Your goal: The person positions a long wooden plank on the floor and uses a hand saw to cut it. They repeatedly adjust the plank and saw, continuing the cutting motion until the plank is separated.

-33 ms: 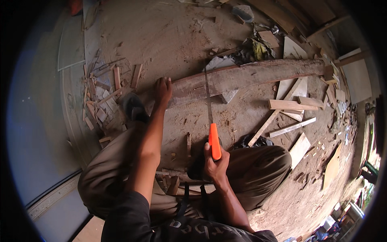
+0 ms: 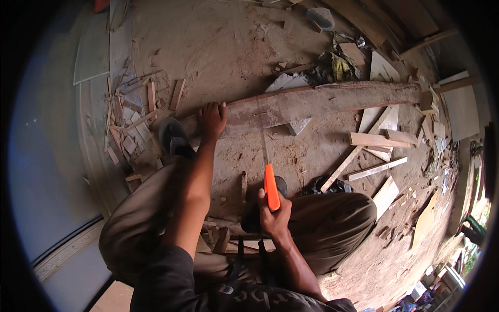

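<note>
We're crouched on a bare dirt floor (image 2: pixel 228 47), dusty and littered with sawdust and chips. Landmark: the long rough wooden plank (image 2: pixel 332 99) lying across the floor ahead of us. Our left hand (image 2: pixel 212 119) presses down flat on the plank's left end, fingers spread, palm on the wood, not wrapped around anything. Our right hand (image 2: pixel 274 216) is closed around the orange handle of a handsaw (image 2: pixel 270 184); the thin blade runs from the handle up to the plank and meets it just right of the left hand. A dark shoe (image 2: pixel 174 138) sits just left of the plank's left end, near the left hand. Further left of the plank is a heap of short wood offcuts (image 2: pixel 132 122). Below the plank's right half lie several pale wood strips (image 2: pixel 377 151) and flat boards, scattered loose on the dirt. Behind the plank's middle there's a crumpled pile of dark and yellow rubbish (image 2: pixel 332 67). Beyond its right end, lighter panels (image 2: pixel 460 112) lean or lie at the edge of the space. Far left of the plank a smooth grey slab surface (image 2: pixel 47 171) borders the dirt.
</note>
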`<state>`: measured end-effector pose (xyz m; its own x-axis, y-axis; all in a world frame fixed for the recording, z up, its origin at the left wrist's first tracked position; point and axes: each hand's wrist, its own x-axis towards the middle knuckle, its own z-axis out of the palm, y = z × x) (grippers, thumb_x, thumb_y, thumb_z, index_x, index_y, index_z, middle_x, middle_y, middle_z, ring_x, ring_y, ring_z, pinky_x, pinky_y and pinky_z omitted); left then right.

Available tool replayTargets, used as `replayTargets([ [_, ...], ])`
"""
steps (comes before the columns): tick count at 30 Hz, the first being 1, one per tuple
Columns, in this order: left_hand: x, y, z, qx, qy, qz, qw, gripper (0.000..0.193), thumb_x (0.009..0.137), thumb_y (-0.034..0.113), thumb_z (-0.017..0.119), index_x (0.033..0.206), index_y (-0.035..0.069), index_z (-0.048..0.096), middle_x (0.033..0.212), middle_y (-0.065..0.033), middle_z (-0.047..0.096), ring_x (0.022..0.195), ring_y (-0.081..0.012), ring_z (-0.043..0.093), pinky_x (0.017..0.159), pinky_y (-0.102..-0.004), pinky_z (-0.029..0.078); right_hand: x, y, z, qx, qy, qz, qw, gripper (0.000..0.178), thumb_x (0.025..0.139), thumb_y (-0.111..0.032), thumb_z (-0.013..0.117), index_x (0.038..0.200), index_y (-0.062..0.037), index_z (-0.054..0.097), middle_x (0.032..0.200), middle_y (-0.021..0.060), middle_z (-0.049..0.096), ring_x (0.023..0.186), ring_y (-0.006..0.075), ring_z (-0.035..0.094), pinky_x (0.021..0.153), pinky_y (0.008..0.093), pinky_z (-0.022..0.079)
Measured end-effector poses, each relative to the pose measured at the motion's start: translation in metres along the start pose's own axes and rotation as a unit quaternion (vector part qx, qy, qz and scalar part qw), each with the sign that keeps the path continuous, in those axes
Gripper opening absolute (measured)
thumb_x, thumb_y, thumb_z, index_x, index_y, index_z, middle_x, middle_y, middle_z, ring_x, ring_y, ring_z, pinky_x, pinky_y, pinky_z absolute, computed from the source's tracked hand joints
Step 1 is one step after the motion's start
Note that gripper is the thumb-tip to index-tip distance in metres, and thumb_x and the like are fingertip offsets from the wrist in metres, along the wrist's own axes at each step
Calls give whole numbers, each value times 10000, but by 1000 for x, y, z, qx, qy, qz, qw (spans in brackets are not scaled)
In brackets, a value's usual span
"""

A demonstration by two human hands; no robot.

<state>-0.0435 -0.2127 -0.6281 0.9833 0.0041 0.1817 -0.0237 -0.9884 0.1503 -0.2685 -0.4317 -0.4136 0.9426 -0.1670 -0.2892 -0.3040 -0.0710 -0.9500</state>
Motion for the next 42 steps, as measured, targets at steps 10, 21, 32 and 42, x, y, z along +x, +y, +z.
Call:
replayTargets([
  [10, 0, 5, 0, -43, 55, -49, 996, 356, 901, 368, 517, 885, 60, 696, 958, -133, 686, 922, -292, 633, 856, -416, 430, 13, 42, 26, -66, -49, 42, 996, 259, 905, -128, 642, 712, -1, 525, 544, 6, 455, 525, 39, 377, 446, 258, 313],
  [21, 4, -1, 15, -59, 110, -49, 991, 335, 892, 353, 532, 832, 56, 673, 884, -128, 682, 899, -304, 633, 830, -433, 429, -31, 58, 25, -49, -2, 112, 993, 309, 927, -89, 625, 650, -52, 494, 564, -81, 401, 544, 8, 338, 456, 227, 263],
  [32, 4, -1, 21, -50, 164, -22, 985, 272, 836, 307, 603, 675, 89, 604, 726, -112, 629, 733, -293, 613, 717, -423, 424, 196, 64, 106, -191, 17, -14, 981, 295, 897, -187, 658, 705, 9, 551, 537, 13, 475, 540, 70, 392, 476, 307, 365],
  [42, 5, -2, 19, -78, 187, -26, 979, 274, 824, 303, 610, 656, 86, 607, 702, -111, 625, 720, -285, 612, 732, -408, 431, 178, 110, 95, -13, -12, -99, 995, 277, 907, -140, 650, 695, -18, 519, 541, -17, 432, 570, 46, 388, 477, 279, 348],
])
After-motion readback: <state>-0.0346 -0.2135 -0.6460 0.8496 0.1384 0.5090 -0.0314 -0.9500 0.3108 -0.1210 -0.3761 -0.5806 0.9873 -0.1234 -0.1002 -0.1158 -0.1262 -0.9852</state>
